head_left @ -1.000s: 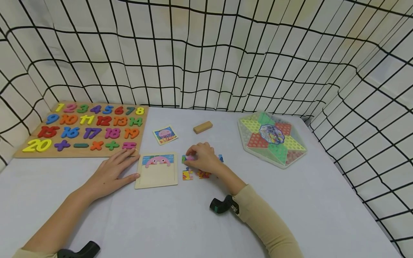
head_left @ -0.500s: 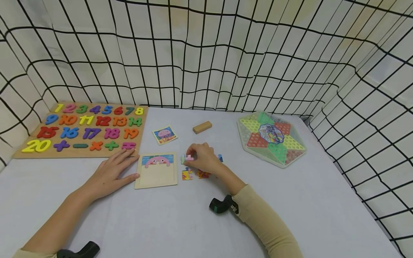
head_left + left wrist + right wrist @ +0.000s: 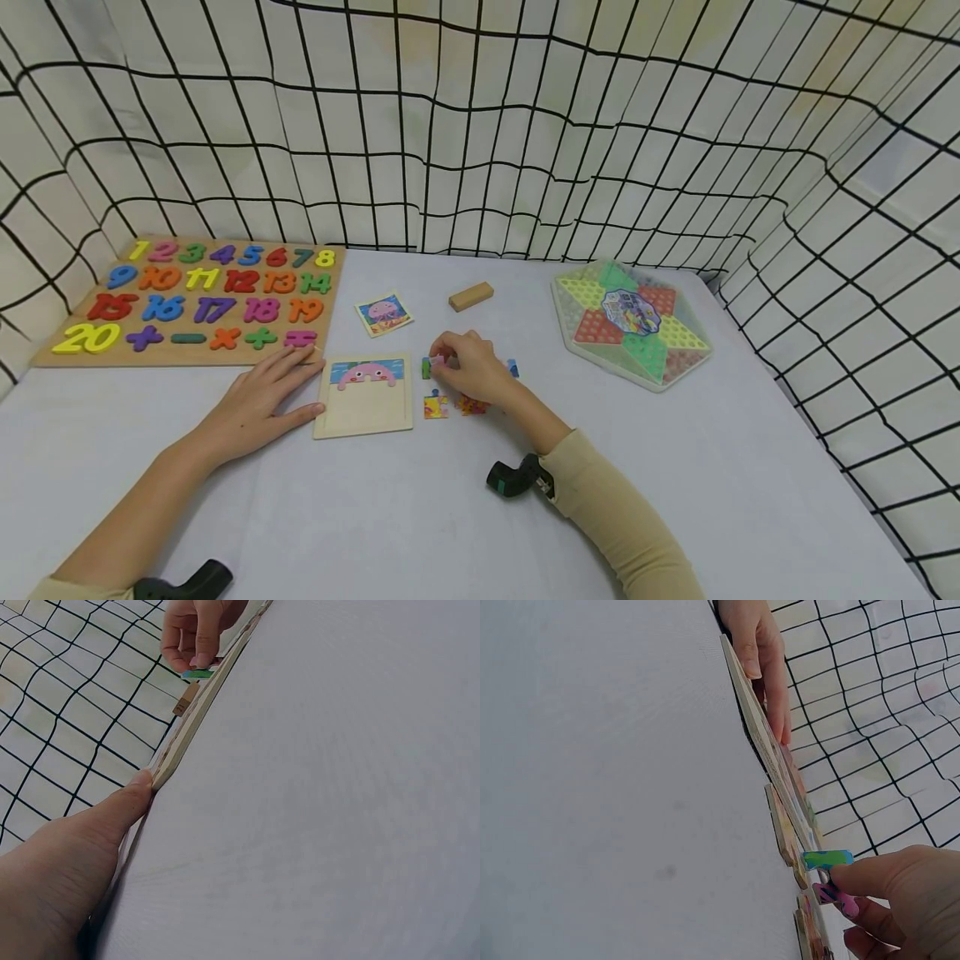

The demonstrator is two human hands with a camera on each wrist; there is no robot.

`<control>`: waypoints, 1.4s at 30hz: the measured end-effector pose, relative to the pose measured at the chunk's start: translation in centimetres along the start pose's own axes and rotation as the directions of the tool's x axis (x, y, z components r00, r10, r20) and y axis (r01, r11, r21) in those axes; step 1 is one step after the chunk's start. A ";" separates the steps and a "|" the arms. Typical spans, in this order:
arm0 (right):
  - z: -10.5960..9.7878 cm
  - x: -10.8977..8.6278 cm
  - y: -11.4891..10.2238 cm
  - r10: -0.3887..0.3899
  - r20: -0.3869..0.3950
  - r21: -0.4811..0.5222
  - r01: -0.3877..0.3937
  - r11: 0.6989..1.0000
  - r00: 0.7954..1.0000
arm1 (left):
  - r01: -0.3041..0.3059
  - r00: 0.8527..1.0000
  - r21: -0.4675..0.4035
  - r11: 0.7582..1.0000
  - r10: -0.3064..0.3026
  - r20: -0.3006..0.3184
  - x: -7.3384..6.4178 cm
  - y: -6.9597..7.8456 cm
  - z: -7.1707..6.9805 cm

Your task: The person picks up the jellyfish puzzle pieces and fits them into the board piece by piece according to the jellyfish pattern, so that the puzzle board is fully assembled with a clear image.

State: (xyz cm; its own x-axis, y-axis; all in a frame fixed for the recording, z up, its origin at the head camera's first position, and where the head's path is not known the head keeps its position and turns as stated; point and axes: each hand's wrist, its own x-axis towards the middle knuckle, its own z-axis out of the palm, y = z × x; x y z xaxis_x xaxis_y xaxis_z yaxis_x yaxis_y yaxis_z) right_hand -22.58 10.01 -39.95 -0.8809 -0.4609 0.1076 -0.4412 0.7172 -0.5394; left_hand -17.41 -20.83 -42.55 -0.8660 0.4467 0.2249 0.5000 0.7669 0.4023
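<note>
My right hand (image 3: 474,367) pinches a jigsaw piece (image 3: 828,860) between thumb and fingers. The piece is green and blue with a pink part, and stands tilted in the right wrist view. Just left of that hand lies the wooden puzzle tray (image 3: 363,412), its top strip filled with a pink octopus's head and blue background. My left hand (image 3: 258,404) lies flat with fingers extended, its thumb tip at the tray's left edge and its fingertips over the number board's corner. A yellow-orange piece (image 3: 436,407) and a red-orange piece (image 3: 472,406) lie below the right hand, which partly hides other pieces.
A wooden number board (image 3: 187,304) lies at the left. Behind the tray are a small octopus picture card (image 3: 384,314) and a wooden block (image 3: 471,297). A hexagonal game box (image 3: 632,323) sits at the right. Black netting (image 3: 480,142) rises behind the table.
The jigsaw piece has tilted and turned within my right hand's fingers, showing more pink half a second ago and green again now. My left hand and the tray have stayed in place.
</note>
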 end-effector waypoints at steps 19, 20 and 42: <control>0.7 1.1 -1.7 -0.056 -0.005 0.185 0.056 0.981 0.998 | 0.002 1.000 -0.010 1.000 -0.002 0.001 0.0 0.1 0.1; 0.8 1.2 -1.9 -0.057 0.001 0.189 0.056 0.980 0.998 | 0.001 1.000 -0.010 1.000 -0.001 0.000 0.0 0.1 0.0; 3.2 2.6 -4.5 -0.155 0.052 0.199 0.142 0.970 0.987 | 0.002 1.000 0.016 1.000 -0.002 -0.003 -0.1 0.1 -0.1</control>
State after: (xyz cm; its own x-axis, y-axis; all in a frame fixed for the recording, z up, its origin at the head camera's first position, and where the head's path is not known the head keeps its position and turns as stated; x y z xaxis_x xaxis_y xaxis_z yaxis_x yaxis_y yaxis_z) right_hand -22.30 3.88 -39.93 -0.7917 -0.5932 0.1464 -0.5188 0.5260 -0.6739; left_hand -17.28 -20.79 -42.45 -0.8670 0.4438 0.2267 0.4983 0.7751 0.3886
